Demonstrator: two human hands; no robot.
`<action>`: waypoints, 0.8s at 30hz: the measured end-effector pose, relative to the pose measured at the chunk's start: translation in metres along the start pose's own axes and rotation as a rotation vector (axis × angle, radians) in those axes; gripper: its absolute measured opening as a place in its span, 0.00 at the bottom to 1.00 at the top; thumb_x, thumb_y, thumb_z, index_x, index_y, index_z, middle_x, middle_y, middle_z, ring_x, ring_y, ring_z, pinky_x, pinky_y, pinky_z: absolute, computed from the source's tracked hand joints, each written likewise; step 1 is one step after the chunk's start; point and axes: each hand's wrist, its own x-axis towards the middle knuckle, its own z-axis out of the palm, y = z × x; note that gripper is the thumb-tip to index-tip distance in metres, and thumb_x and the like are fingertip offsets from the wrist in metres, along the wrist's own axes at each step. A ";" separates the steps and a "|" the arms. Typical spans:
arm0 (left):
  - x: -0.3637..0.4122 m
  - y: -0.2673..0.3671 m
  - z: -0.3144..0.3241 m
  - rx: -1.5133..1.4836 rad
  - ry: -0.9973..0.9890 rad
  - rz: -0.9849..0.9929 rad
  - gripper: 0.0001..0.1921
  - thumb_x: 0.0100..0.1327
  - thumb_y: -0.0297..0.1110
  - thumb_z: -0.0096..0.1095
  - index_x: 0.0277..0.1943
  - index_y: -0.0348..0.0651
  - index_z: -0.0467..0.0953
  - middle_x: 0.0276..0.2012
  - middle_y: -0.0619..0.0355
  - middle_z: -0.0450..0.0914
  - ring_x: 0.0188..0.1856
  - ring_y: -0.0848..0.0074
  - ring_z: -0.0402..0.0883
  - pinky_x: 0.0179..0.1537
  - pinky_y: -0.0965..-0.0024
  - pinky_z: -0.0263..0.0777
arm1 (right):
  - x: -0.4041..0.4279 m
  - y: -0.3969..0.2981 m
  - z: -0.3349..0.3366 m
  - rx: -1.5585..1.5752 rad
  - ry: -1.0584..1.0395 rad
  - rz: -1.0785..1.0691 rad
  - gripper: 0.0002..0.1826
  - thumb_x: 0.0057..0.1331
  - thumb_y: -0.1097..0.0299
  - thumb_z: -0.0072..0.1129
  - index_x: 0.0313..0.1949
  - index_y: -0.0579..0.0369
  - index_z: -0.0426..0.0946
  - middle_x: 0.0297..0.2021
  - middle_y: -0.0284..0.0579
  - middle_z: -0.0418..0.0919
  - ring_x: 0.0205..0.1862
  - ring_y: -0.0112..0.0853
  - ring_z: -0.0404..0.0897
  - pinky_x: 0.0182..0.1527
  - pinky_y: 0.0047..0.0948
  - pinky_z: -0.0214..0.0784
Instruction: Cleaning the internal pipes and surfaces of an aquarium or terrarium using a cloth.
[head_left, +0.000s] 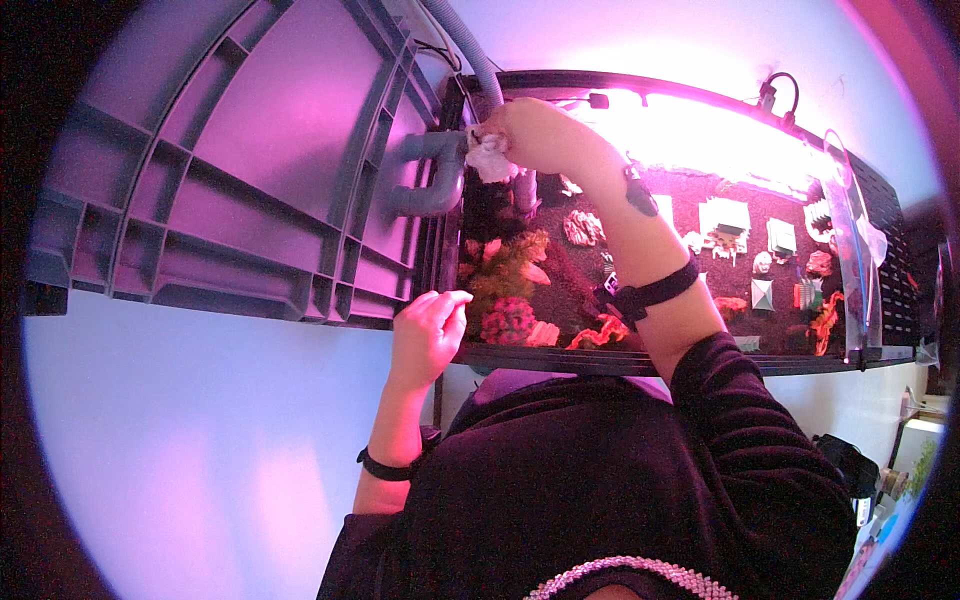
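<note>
Before me is an aquarium (555, 364) with a black rim, lit pink from a bright lamp along its back. My right hand (517, 135) reaches over its back left corner and grips a crumpled whitish cloth or tissue (491, 161) against the grey plastic pipe (450, 172). My left hand (431, 330) is loosely curled with nothing visible in it, beside the tank's front left corner. Under my right arm lie ornaments: a bushy green plant (517, 259), a pink round plant (507, 321), a striped rock (583, 227) and a white model building (724, 223).
A large grey ribbed plastic panel (285, 172) stands at the left. A corrugated hose (469, 41) drops to the back left corner. At the right are a clear divider (855, 262) and a black slotted cover (896, 247). Black cables (784, 86) hang over the back edge.
</note>
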 end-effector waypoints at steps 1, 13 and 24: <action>0.002 0.001 0.000 0.005 -0.011 -0.005 0.06 0.61 0.23 0.61 0.41 0.40 0.80 0.29 0.51 0.81 0.31 0.61 0.81 0.34 0.62 0.74 | -0.002 0.004 -0.001 -0.003 0.002 0.004 0.12 0.54 0.73 0.60 0.39 0.56 0.83 0.31 0.55 0.83 0.35 0.48 0.84 0.38 0.43 0.77; 0.004 0.002 0.000 -0.003 -0.033 -0.026 0.07 0.60 0.24 0.62 0.41 0.41 0.79 0.28 0.50 0.80 0.33 0.58 0.81 0.36 0.59 0.75 | -0.005 0.022 0.001 0.067 0.158 -0.171 0.07 0.50 0.74 0.60 0.31 0.60 0.82 0.31 0.54 0.82 0.36 0.50 0.83 0.42 0.45 0.77; 0.001 0.003 -0.002 0.029 -0.048 -0.035 0.07 0.59 0.23 0.62 0.41 0.41 0.79 0.28 0.51 0.80 0.32 0.58 0.81 0.35 0.59 0.74 | -0.024 -0.001 -0.047 0.039 -0.131 0.286 0.13 0.58 0.76 0.56 0.43 0.61 0.81 0.28 0.52 0.83 0.30 0.40 0.85 0.33 0.38 0.77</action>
